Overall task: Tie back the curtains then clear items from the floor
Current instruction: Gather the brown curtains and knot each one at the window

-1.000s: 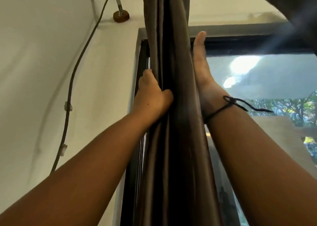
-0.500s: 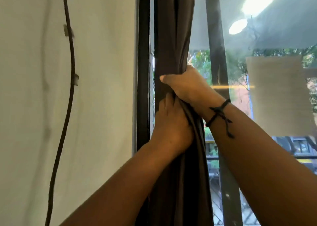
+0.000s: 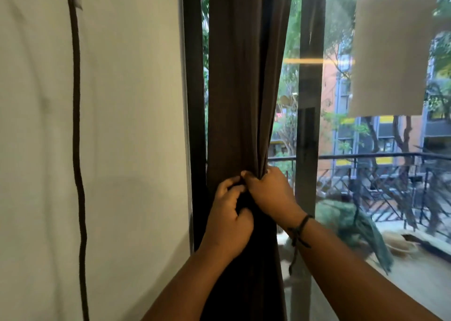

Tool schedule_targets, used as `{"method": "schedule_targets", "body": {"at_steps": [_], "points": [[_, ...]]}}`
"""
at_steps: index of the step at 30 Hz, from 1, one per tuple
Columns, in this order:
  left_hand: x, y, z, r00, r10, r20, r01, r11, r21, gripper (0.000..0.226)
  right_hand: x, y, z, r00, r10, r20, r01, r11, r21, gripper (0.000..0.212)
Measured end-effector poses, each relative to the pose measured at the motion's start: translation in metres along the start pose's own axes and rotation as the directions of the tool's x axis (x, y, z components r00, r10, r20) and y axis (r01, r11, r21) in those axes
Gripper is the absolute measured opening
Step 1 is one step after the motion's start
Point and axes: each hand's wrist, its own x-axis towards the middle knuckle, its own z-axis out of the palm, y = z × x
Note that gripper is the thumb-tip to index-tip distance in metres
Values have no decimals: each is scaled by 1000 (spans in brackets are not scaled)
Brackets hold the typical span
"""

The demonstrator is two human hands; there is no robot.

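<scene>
A dark brown curtain (image 3: 244, 81) hangs gathered into a narrow bundle at the left edge of the window. My right hand (image 3: 271, 193) wraps around the bundle from the right and squeezes the folds together. Just below and to the left, my left hand (image 3: 229, 220) grips the front of the same bundle, fingers curled into the cloth. The two hands touch at the fingertips. A black cord bracelet (image 3: 301, 225) sits on my right wrist. No tie-back is visible; the floor is out of view.
A pale wall (image 3: 127, 125) fills the left, with a dark cable (image 3: 76, 125) clipped down it. The dark window frame (image 3: 195, 101) stands beside the curtain. Through the glass (image 3: 366, 137) I see a balcony railing, trees and buildings.
Both hands have slid down the curtain from near the rod to mid-height, gathering it tighter. The view has dropped with them; the right hand changed from flat behind the cloth to gripping it.
</scene>
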Motion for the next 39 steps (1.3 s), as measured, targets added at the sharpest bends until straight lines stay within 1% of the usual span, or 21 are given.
{"method": "schedule_targets", "body": {"at_steps": [2, 4, 6, 8, 9, 11, 14, 16, 19, 21, 23, 26, 28, 29, 31, 33, 34, 35, 36, 37, 39], "points": [[-14, -7, -1, 999, -22, -44, 22, 1000, -19, 40, -12, 11, 2, 999, 33, 35, -36, 997, 72, 16], [-25, -12, -2, 991, -86, -106, 74, 991, -116, 51, -22, 20, 1, 995, 77, 61, -86, 983, 161, 24], [-37, -15, -3, 965, -203, -169, 164, 963, -215, 56, -32, 26, -4, 993, 90, 74, -105, 969, 226, 25], [-45, -17, -5, 937, -258, -236, 211, 955, -207, 54, -41, 31, -15, 993, 84, 88, -106, 950, 295, 16], [-48, -17, -6, 930, -275, -242, 232, 953, -193, 55, -44, 32, -21, 992, 90, 93, -116, 937, 330, 17], [-58, -7, -3, 925, -302, -229, 271, 950, -156, 59, -52, 35, -35, 981, 142, 135, -187, 884, 429, 24], [-78, 21, 8, 944, -213, -251, 191, 975, -110, 52, -68, 37, -56, 956, 155, 250, -271, 795, 543, 25], [-92, 36, 18, 965, -157, -210, 143, 986, -82, 45, -83, 37, -68, 943, 122, 310, -285, 778, 560, 17], [-113, 61, 42, 972, -201, -118, 199, 979, -34, 37, -105, 42, -96, 914, 29, 404, -288, 748, 598, 11], [-123, 76, 54, 955, -267, -128, 250, 959, -135, 31, -117, 44, -117, 876, -34, 482, -339, 667, 664, 16], [-131, 90, 58, 944, -302, -134, 261, 931, -256, 25, -127, 46, -135, 832, -71, 550, -425, 555, 715, 23], [-142, 111, 59, 939, -333, -90, 293, 906, -305, 21, -139, 48, -155, 758, -111, 643, -551, 420, 721, 42], [-149, 121, 55, 912, -404, -67, 351, 855, -381, 24, -144, 49, -162, 717, -128, 685, -602, 381, 702, 44], [-151, 122, 52, 893, -446, -55, 377, 810, -450, 28, -146, 50, -163, 712, -126, 691, -606, 387, 695, 42], [-155, 123, 47, 857, -513, -42, 399, 714, -576, 33, -152, 50, -161, 729, -97, 677, -589, 414, 694, 35], [-160, 123, 44, 820, -572, -21, 402, 602, -690, 29, -157, 51, -155, 775, -56, 630, -553, 422, 718, 30], [-162, 124, 43, 812, -583, 26, 409, 536, -739, 23, -159, 50, -153, 798, -41, 601, -531, 422, 735, 28], [-165, 126, 40, 813, -571, 112, 439, 475, -762, 16, -162, 49, -150, 823, -32, 567, -499, 436, 749, 23], [-168, 128, 36, 819, -536, 207, 480, 442, -758, 18, -165, 48, -147, 851, -31, 525, -450, 472, 758, 17], [-171, 130, 31, 818, -494, 293, 521, 424, -741, 29, -168, 46, -145, 877, -30, 479, -398, 513, 760, 13], [-175, 128, 19, 813, -417, 406, 566, 408, -716, 57, -172, 43, -138, 913, -25, 407, -320, 575, 753, 11]]}}
